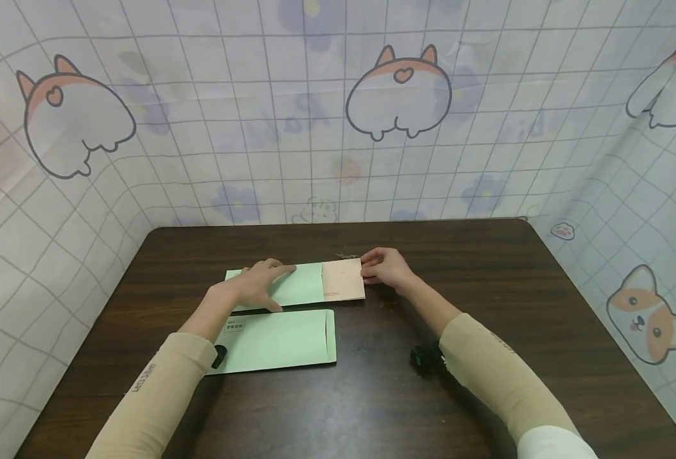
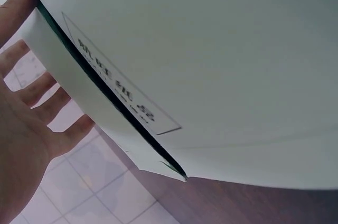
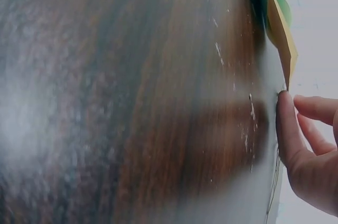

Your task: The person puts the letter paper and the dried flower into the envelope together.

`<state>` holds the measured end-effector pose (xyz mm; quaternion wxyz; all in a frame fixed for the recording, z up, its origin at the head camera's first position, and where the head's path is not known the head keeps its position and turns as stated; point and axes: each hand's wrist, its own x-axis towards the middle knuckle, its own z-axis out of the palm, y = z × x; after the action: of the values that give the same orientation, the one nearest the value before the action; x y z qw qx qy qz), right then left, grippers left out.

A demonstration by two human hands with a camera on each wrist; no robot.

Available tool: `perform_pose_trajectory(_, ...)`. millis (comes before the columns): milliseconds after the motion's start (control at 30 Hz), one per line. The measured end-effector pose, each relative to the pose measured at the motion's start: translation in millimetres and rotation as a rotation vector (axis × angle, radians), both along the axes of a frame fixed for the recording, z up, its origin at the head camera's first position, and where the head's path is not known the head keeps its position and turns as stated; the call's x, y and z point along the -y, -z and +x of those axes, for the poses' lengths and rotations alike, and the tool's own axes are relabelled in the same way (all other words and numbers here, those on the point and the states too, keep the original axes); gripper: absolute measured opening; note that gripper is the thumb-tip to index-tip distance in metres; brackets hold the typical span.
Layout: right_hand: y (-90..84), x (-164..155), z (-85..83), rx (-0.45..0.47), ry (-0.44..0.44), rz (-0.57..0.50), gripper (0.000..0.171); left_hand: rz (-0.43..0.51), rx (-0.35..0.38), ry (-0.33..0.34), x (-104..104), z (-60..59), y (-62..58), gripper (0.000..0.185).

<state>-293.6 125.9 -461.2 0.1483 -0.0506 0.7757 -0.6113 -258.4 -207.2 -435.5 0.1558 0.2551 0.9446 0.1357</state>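
The left hand (image 1: 259, 285) lay flat, fingers straight, pressing the far green envelope (image 1: 298, 285) onto the dark wooden table (image 1: 487, 268), near the table's centre. At three o'clock from it, the right hand (image 1: 385, 266) met the envelope's tan flap (image 1: 344, 279) at its right edge, fingers curled; it seemed to pinch the flap, though the blurred wrist view left that unsure. A second green envelope (image 1: 280, 341) lay at six o'clock of the first, just beside it.
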Motion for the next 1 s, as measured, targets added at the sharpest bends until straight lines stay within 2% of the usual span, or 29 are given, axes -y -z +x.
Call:
perform_pose_trajectory(433,-1.8,11,2.6,0.013,-0.017,-0.019,0.036,-0.015,0.018,-0.006,1,-4.0,2.4,0.096)
perform_pose_trajectory(1000,2.8,27,1.9,0.015,-0.046,-0.037,0.033,-0.017,0.012,-0.002,-1,-3.2,0.1,0.095)
